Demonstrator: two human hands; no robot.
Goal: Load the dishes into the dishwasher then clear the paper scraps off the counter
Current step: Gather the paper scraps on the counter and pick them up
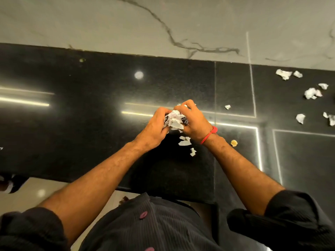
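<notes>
Paper scraps (175, 119) sit bunched between a person's left hand (155, 126) and right hand (193, 122), both grips closed on them, above a black counter (90, 124) strewn with loose scraps (311, 93).

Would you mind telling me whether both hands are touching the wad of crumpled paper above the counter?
Touching. The head view shows the left hand and right hand closed round the wad of crumpled paper, fingers pressed into it.

Scrap (332, 120) cut off (rt edge)
</notes>
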